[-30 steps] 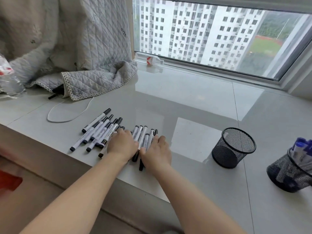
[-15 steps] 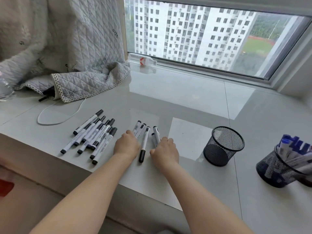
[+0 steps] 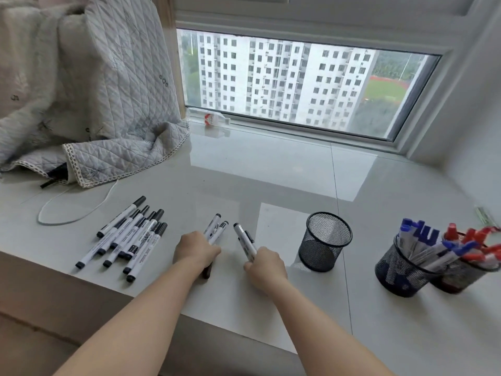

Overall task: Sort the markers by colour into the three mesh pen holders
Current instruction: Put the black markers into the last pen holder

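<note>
While loose black markers [image 3: 127, 237] lie near the sill's [image 3: 271, 172] front edge, the left hand [image 3: 196, 249] grips a few beside them, the right hand [image 3: 265, 263] grips two more, then the empty holder [image 3: 324, 241], blue-marker holder [image 3: 404, 270] and red-marker holder [image 3: 461, 272] stand rightward.

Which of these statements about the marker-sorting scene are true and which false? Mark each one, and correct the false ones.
1. The nearest mesh holder is empty. True.
2. The blue markers lie loose on the sill. False: they stand in a mesh holder.
3. Both the left hand and the right hand grip black-capped markers. True.
4. The red markers stand in the holder farthest right. True.
5. No black-capped markers remain on the sill. False: a loose group lies left of the hands.
</note>
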`<state>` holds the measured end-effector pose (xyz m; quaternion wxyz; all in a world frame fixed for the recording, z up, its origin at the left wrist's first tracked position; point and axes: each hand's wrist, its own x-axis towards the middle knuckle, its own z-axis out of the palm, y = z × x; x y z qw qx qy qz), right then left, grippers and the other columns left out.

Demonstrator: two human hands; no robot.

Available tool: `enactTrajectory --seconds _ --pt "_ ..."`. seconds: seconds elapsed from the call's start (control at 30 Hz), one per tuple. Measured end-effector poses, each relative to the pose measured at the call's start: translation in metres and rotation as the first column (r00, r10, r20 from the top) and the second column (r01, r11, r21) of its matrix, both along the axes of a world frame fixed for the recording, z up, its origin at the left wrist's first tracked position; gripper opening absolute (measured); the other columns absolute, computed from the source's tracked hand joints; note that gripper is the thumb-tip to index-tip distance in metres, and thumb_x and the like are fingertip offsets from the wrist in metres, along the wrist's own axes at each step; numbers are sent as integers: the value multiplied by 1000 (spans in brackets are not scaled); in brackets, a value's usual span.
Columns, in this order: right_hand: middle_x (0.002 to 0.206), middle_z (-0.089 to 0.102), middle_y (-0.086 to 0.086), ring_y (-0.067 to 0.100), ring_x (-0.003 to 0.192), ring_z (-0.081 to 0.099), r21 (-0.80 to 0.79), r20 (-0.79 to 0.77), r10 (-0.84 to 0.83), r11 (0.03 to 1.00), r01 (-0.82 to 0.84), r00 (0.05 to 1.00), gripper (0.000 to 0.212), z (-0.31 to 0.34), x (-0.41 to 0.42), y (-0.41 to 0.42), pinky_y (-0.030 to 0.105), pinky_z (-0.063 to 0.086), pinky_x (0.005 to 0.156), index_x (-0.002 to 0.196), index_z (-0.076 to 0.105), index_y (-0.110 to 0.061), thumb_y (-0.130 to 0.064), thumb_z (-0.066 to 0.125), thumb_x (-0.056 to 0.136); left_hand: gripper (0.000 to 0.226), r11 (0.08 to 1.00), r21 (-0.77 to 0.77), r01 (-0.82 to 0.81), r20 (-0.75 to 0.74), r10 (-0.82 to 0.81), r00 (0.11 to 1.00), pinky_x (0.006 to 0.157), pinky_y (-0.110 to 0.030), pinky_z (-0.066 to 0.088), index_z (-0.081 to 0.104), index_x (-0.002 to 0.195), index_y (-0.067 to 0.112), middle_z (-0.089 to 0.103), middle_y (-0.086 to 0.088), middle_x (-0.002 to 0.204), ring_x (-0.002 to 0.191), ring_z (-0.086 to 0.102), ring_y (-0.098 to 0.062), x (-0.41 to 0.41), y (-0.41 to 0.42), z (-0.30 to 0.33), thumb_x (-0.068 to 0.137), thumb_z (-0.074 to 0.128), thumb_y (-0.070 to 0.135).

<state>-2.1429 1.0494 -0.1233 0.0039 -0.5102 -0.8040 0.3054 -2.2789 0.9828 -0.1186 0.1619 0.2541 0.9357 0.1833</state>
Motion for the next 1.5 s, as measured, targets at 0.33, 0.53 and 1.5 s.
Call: enactTrajectory --seconds 0.33,0.53,1.5 --pt "46 44 -1 25 47 47 16 -472 -112 991 136 875 28 73 53 33 29 37 47 48 39 -18 -21 57 70 17 885 465 36 379 -235 895 50 -23 35 53 65 15 48 0 60 53 44 -16 51 25 55 56 56 28" --pt "51 47 8 12 38 45 -49 -810 -247 932 359 532 20 113 82 84 19 37 41 61 49 -7 -14 58 78 15 685 720 -112 453 -343 823 57 -28 34 52 62 16 45 3 59 57 41 -15 92 70 89 65 60 28" --pt "102 60 0 11 87 56 -138 -719 -330 930 340 612 27 47 117 113 24 44 72 101 53 -21 -24 67 78 28 604 787 -124 442 -413 796 78 -28 51 52 95 35 63 4 100 95 60 -11 155 125 35 81 65 15"
